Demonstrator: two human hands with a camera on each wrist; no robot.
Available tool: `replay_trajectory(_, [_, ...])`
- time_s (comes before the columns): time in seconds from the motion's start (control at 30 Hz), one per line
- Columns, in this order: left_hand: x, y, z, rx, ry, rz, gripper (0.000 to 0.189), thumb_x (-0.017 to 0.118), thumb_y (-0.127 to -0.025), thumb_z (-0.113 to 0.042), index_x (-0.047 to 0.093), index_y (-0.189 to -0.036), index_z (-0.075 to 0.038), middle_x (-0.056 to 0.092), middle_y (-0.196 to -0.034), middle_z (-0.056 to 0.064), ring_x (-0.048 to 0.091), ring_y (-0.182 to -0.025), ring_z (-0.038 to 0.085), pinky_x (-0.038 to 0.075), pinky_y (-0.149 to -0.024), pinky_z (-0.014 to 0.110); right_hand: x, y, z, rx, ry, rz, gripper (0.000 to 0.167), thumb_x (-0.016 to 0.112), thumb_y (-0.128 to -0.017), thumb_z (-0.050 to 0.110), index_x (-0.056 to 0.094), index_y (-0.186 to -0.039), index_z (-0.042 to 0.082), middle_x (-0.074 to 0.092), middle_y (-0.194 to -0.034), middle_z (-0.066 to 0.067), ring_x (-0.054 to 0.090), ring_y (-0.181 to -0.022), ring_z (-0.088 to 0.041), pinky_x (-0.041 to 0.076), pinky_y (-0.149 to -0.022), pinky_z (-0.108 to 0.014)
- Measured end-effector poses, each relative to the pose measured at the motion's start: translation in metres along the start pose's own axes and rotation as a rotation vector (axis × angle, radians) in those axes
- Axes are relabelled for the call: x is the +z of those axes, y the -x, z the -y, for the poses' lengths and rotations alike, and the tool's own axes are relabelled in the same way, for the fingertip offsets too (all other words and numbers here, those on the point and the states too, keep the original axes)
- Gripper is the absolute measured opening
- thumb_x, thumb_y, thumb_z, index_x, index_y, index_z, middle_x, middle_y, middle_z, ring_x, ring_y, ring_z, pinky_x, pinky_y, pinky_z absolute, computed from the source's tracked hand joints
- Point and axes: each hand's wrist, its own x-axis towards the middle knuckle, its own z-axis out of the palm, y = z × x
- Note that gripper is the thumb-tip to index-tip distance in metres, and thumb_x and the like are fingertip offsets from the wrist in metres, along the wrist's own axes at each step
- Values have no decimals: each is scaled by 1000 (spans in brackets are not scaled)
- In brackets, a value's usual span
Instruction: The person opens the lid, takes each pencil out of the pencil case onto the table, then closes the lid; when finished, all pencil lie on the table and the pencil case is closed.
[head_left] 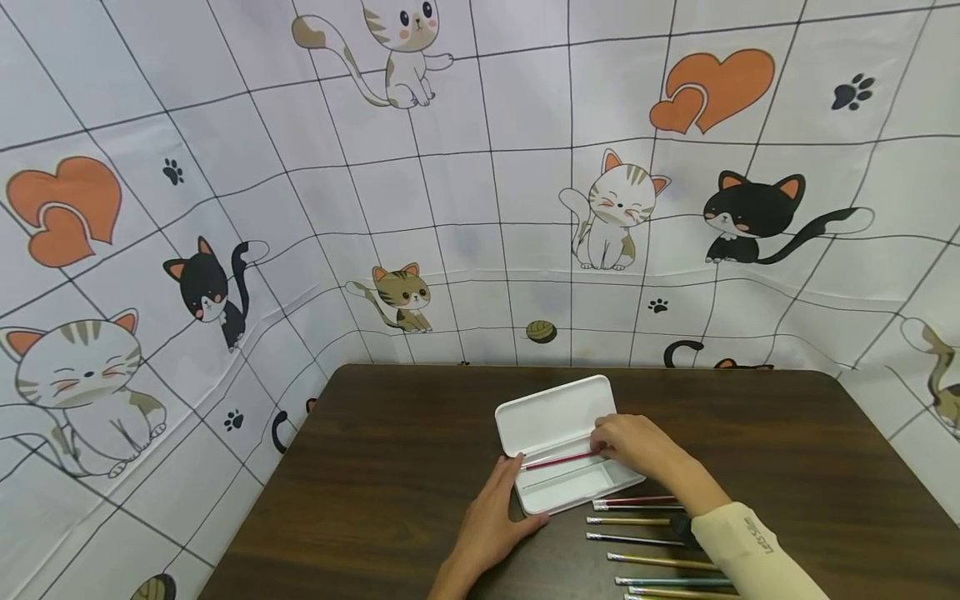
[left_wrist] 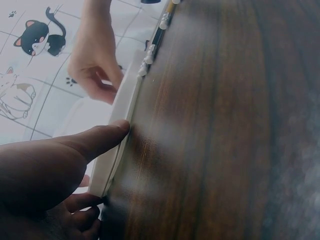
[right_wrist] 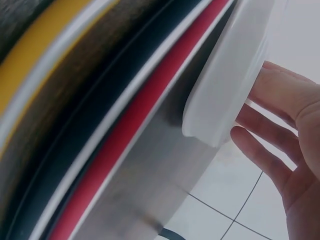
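Observation:
A white pencil case [head_left: 558, 497] lies on the table with its lid [head_left: 551, 419] tipped back. Inside it, along the back of the tray, lies a red pencil [head_left: 558, 461] with its eraser end to the left. My left hand [head_left: 491, 517] holds the case at its left end, the thumb [left_wrist: 112, 131] on the front wall and the fingers round the side. From above, my right hand [head_left: 637, 446] reaches into the tray's right part and pinches the red pencil near its other end. The fingertips are partly hidden behind the case wall in the right wrist view.
Several pencils [head_left: 630, 521], red, black, gold and teal, lie in a row in front of the case, under the right forearm [head_left: 693, 483]. The brown table [head_left: 375, 483] ends at the back against a cat-print cloth [head_left: 465, 192].

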Motion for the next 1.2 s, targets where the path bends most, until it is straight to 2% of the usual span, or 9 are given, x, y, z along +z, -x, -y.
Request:
replay_trajectory(0.2, [0, -1, 0, -1, 0, -3, 89, 78, -80, -49, 36, -153, -20, 37, -153, 9, 33, -141, 28, 43, -94, 57, -5, 8, -2, 6, 45, -60, 16, 82, -77, 10, 69, -78, 19, 54, -76, 9, 47, -67, -4, 46, -58, -27])
replay_trajectory(0.47, [1, 0, -1, -4, -2, -3, 90, 78, -80, -51, 36, -153, -20, 36, -154, 9, 33, -141, 27, 43, -94, 58, -23, 30, -7, -19, 50, -150, 20, 83, -73, 5, 68, -79, 18, 56, -79, 7, 47, -68, -4, 44, -55, -24])
replay_trajectory(0.67, [1, 0, 0, -8, -14, -3, 90, 78, -79, -52, 36, -153, -21, 36, -154, 10, 34, -140, 29, 44, -93, 58, -35, 54, -17, 20, 36, -172, 20, 82, -74, 4, 70, -82, 18, 55, -80, 10, 45, -67, -1, 44, -55, -23])
replay_trajectory(1.03, [1, 0, 2, -5, -1, 12, 91, 77, -79, -53, 35, -153, -20, 36, -154, 10, 33, -141, 30, 43, -93, 60, -58, 109, -35, 163, 30, -150, 22, 84, -75, 7, 71, -86, 22, 57, -84, 13, 53, -68, -1, 46, -54, -24])
replay_trajectory(1.2, [0, 0, 1, 5, -2, 12, 91, 76, -80, -53, 34, -153, -19, 36, -154, 11, 32, -141, 29, 43, -94, 59, -63, 130, -38, 150, 56, -218, 27, 86, -70, 5, 71, -84, 23, 57, -84, 15, 54, -68, 1, 47, -53, -22])
